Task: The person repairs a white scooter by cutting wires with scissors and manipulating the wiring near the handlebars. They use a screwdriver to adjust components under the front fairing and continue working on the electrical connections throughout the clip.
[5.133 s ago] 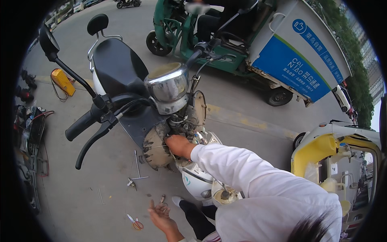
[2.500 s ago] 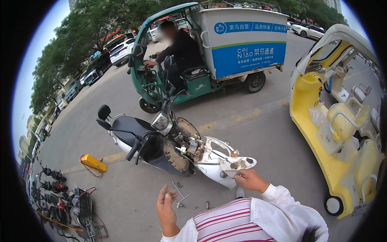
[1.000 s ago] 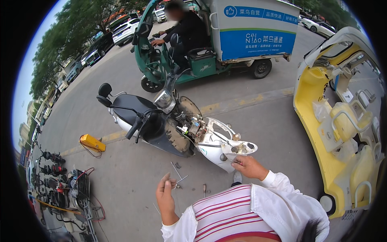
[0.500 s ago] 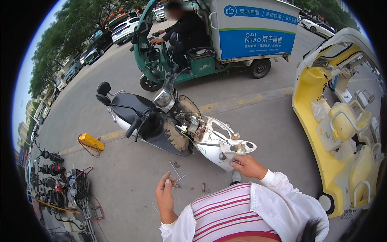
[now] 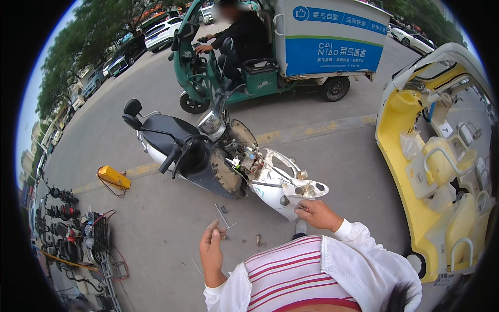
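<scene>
In front of me stands an electric scooter point(image 5: 189, 136), its dark seat toward the far left. The white front panel point(image 5: 273, 195) is at my side, and wiring and parts point(image 5: 249, 162) lie exposed behind it. My right hand point(image 5: 319, 215) is closed at the near end of the white panel, fingers pinched on something small and partly reddish that I cannot make out. My left hand point(image 5: 211, 255) is raised over the ground to the left of my body, apart from the scooter, its fingers stretched out and holding nothing visible.
Metal rods point(image 5: 225, 218) and a small tool point(image 5: 258, 241) lie on the pavement. A yellow box point(image 5: 115, 178) with a cable stands left, beyond parked scooters point(image 5: 67, 223). A yellow-white three-wheeler point(image 5: 416, 208) is at right; a green cargo tricycle point(image 5: 260, 83) with a seated person stands beyond.
The whole view has shifted slightly. My right hand stays closed by the panel's end and my left hand stays raised; the green cargo tricycle shows little movement.
</scene>
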### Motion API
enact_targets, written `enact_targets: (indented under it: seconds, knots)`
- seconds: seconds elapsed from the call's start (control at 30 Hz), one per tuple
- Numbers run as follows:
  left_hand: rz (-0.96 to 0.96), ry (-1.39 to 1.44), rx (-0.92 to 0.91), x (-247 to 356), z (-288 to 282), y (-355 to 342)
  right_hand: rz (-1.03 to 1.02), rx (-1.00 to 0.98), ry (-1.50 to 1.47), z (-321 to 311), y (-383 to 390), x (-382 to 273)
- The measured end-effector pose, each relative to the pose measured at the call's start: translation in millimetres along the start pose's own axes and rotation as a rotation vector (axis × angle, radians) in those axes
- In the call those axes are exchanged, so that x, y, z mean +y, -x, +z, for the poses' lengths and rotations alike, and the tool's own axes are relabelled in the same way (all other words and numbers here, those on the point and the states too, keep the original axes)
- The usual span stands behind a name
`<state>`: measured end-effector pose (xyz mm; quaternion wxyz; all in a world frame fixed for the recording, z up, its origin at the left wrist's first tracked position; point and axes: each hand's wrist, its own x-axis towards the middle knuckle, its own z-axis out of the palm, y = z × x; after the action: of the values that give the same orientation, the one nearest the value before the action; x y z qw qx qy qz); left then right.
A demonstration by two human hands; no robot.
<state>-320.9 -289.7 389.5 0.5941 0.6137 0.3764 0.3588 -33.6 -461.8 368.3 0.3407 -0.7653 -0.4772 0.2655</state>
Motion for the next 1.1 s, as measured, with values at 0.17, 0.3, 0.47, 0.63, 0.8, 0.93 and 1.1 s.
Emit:
enact_targets:
  seconds: [0.17,0.3,0.47,0.63,0.8,0.93,1.1]
  knots:
    - [-0.018,0.007,-0.013,-1.5,-3.2,-1.4,0.0,-0.002,0.001,0.6,-1.8,-2.7]
    - [-0.032,0.026,-0.01,-0.5,-3.4,-2.0,-0.028,-0.003,0.019,-0.4,-3.9,-5.8]
    - [-0.036,0.013,-0.005,0.0,-3.4,-2.1,-0.029,-0.004,0.004,2.4,-5.6,-2.4]
    - [-0.035,0.013,-0.015,-1.8,-4.1,-3.1,-0.027,-0.007,-0.013,3.2,-6.4,-1.6]
    - [-0.039,0.012,-0.013,-1.9,-3.7,-3.9,-0.012,-0.015,0.002,3.2,-6.1,-3.6]
    - [-0.039,0.013,-0.017,-3.1,-3.9,-4.4,-0.011,-0.007,-0.003,2.8,-5.2,-7.1]
    - [-0.037,0.01,-0.024,-4.8,-5.5,-4.3,-0.02,-0.019,0.02,4.1,-5.6,-6.1]
